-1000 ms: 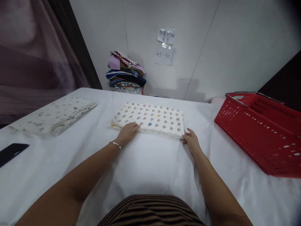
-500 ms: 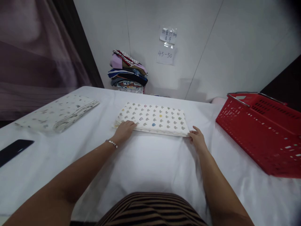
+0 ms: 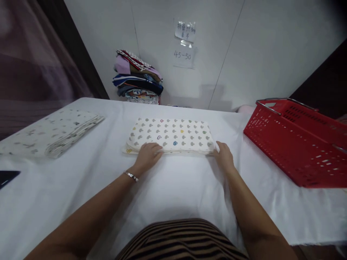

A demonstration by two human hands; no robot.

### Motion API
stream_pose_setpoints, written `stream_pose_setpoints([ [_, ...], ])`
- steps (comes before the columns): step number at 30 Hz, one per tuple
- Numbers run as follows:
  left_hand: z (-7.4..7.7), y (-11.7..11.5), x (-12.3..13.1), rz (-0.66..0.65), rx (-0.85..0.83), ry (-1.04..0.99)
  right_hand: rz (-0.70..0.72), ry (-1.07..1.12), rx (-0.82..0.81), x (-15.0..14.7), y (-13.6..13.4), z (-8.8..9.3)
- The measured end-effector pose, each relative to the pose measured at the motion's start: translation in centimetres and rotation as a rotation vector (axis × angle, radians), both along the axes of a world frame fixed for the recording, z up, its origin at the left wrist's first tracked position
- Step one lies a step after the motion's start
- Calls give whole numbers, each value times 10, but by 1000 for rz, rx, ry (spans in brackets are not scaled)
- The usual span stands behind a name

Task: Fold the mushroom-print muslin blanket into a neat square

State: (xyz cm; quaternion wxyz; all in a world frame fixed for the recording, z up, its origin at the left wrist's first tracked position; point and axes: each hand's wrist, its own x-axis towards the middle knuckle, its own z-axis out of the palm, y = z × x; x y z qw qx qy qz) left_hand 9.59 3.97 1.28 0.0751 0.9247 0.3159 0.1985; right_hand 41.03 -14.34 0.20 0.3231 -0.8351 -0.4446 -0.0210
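Observation:
A folded white cloth [image 3: 173, 134] printed with grey mushrooms and a few coloured ones lies flat in the middle of the table. On its near edge, left of centre, is my left hand [image 3: 148, 156], its fingers closed over the layered edge and a silver bracelet at the wrist. My right hand [image 3: 224, 156] pinches the near right corner, where a bit of white fabric shows by the fingertips. At the cloth's near left corner the layers are slightly uneven, with a lower one sticking out.
Another folded patterned cloth [image 3: 51, 133] lies on the left of the white-covered table [image 3: 173, 187], with a dark phone [image 3: 8, 177] nearer me. On the right stands a red plastic basket [image 3: 298, 148]. A stack of folded fabrics [image 3: 138, 77] rises behind the table, against the wall.
The view has shifted a little. My left hand has slid slightly right along the cloth's near edge, uncovering more of its left corner. The fingers of my right hand have drawn in at the right corner.

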Motion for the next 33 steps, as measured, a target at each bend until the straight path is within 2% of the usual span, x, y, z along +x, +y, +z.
stream_pose_setpoints([
  [3, -1, -5, 25, -74, -49, -37, 188, 13, 44, -12, 11, 11],
  [6, -5, -7, 46, -100, -78, -44, 381, 90, -12, -27, 30, 21],
  [9, -9, -8, 57, -113, -85, -38, 478, 48, -102, -42, 51, 25],
  [12, -14, -9, 60, -114, -98, -37, 542, 7, -160, -56, 67, 21],
  [20, -21, -8, 60, -101, -149, -77, 591, -9, -58, -64, 72, 0],
  [33, -16, -11, 61, -93, -178, -67, 634, -28, -4, -59, 70, -7],
])
